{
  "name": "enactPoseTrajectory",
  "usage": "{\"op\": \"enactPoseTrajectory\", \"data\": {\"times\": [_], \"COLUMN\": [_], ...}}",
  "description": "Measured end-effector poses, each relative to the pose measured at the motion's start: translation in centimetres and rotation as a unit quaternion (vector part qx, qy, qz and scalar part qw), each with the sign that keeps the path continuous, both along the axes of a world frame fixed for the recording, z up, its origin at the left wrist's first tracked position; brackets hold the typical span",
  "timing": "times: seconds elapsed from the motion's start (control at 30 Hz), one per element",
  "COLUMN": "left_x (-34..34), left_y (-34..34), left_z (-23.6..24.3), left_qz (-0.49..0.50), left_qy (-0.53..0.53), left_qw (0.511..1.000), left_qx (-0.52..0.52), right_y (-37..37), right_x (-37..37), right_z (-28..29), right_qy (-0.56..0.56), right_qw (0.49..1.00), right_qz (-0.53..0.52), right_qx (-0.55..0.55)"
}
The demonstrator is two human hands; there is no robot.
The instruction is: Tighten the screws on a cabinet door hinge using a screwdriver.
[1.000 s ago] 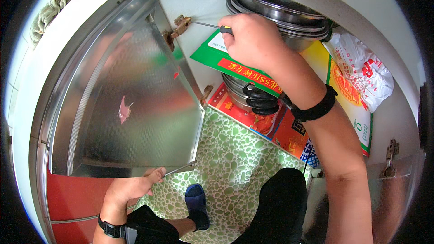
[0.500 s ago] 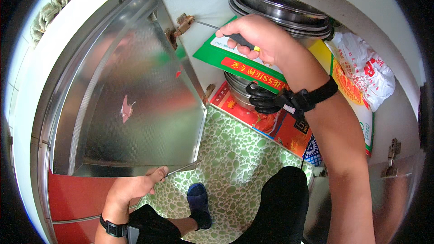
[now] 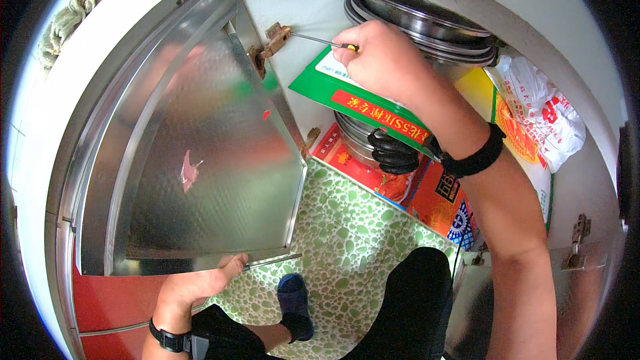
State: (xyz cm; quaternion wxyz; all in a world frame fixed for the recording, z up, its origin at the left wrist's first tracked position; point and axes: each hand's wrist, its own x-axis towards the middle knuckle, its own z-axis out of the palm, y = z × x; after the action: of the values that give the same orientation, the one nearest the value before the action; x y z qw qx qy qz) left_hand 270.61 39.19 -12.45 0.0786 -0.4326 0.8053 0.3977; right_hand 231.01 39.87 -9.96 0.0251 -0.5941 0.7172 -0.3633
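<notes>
My right hand (image 3: 383, 57) is closed round a screwdriver (image 3: 313, 39), its handle mostly hidden in the fist and a yellow band showing. The thin shaft points left, and its tip meets a rusty hinge (image 3: 277, 39) on the white cabinet wall. A metal-faced cabinet door (image 3: 200, 160) stands swung out at the left, torn pink scraps stuck on it. Along its lower edge my left hand (image 3: 210, 280) grips with the thumb up; the other fingers are partly hidden. Beside that thumb a thin metal strip (image 3: 275, 262) sticks out; whether it belongs to the door I cannot tell.
Dark metal pans (image 3: 420, 20) are stacked inside the cabinet, above a green carton (image 3: 360, 103). Under it are a steel pot (image 3: 357, 137) with a black handle (image 3: 393, 153) and red boxes (image 3: 393, 187). A white plastic bag (image 3: 543, 110) lies at right, near another hinge (image 3: 579, 243).
My right fist has turned over and wraps the screwdriver handle more fully, while the tip stays by the hinge. The door's lower edge and my left hand have dropped slightly.
</notes>
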Motion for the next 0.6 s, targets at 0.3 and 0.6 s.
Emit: {"op": "enactPoseTrajectory", "data": {"times": [0.3,0.6], "left_x": [-0.4,0.5], "left_y": [0.1,-0.9], "left_z": [0.2,-0.4], "left_qz": [0.015,-0.03], "left_qy": [-0.005,-0.115], "left_qw": [0.999,0.993], "left_qx": [0.03,0.025], "right_y": [0.7,5.4], "right_x": [0.0,5.2], "right_z": [-1.3,-1.1], "right_qy": [0.291,0.168], "right_qw": [0.952,0.983], "right_qz": [-0.065,-0.066], "right_qx": [-0.068,-0.027]}}
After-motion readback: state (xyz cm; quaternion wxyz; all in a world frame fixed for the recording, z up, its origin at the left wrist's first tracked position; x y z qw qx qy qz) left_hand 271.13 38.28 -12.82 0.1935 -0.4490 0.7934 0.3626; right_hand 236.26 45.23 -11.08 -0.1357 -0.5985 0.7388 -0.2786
